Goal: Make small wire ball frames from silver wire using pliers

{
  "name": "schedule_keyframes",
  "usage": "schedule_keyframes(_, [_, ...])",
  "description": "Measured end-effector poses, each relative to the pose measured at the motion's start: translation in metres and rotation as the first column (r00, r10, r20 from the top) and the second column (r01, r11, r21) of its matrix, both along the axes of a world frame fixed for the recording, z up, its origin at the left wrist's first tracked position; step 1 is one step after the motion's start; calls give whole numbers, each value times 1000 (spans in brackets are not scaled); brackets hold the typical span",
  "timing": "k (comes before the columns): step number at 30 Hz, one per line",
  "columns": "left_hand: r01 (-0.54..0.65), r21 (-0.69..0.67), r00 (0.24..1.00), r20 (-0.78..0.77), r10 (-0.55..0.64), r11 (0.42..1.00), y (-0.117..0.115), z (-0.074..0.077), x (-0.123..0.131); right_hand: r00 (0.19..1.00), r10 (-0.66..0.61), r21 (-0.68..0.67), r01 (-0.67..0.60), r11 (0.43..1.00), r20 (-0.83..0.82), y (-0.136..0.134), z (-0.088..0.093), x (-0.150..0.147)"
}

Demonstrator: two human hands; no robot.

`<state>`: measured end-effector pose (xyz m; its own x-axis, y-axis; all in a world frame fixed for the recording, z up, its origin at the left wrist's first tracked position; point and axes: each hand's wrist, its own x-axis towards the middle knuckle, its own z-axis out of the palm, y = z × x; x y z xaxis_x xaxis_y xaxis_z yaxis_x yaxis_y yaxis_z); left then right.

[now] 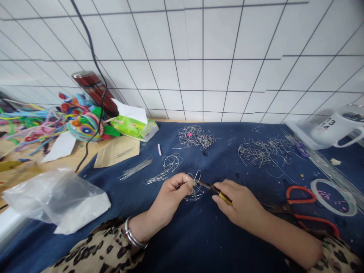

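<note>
Between finger and thumb, my left hand [175,193] pinches a small round wire frame [195,196] with two loops standing up at its top. My right hand [239,201] is wrapped round pliers [224,197] with a yellow handle. Their dark jaws reach left to the wire beside my left fingertips; whether they grip it I cannot tell. Just behind my left hand lie another round wire frame [172,163] and a small bundle of wires [157,178]. A second bundle of straight wires [137,168] lies farther left.
Tangled wire heaps [263,151] lie at the back. Red-handled scissors [301,195], a clear ring-shaped dish [334,197] with pink bits, and a white mug [338,127] are on the right. Left are a plastic bag [57,197], a tissue pack [131,125], a red flask [95,91] and a black cable [95,60].
</note>
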<state>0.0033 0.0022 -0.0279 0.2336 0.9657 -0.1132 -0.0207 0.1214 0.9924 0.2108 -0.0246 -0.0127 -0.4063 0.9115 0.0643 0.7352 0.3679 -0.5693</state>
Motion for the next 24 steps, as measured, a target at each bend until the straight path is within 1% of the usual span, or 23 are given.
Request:
schedule_keyframes(4, [-17, -2, 1000, 6, 17, 1000, 0, 1, 0, 996, -5, 188, -12, 982, 91, -3, -5, 0])
schedule_keyframes(7, [-20, 2, 1000, 2, 20, 1000, -1, 0, 0, 991, 1, 262, -36, 964, 132, -3, -4, -1])
schedule_keyframes(9, [-13, 3, 1000, -6, 13, 1000, -1, 0, 1, 987, 5, 273, -49, 961, 159, -3, -3, -2])
schedule_keyframes(17, [-4, 25, 999, -46, 5, 1000, -2, 0, 1, 976, -33, 307, -35, 951, 215, -5, -2, -3])
schedule_keyframes(20, [6, 57, 993, -114, 0, 998, -2, 0, -1, 972, -37, 321, -40, 946, 231, -6, 1, -3])
schedule_keyframes(24, [19, 132, 974, -226, 11, 991, -2, 1, -2, 964, -39, 308, -46, 950, 263, -7, 7, -4])
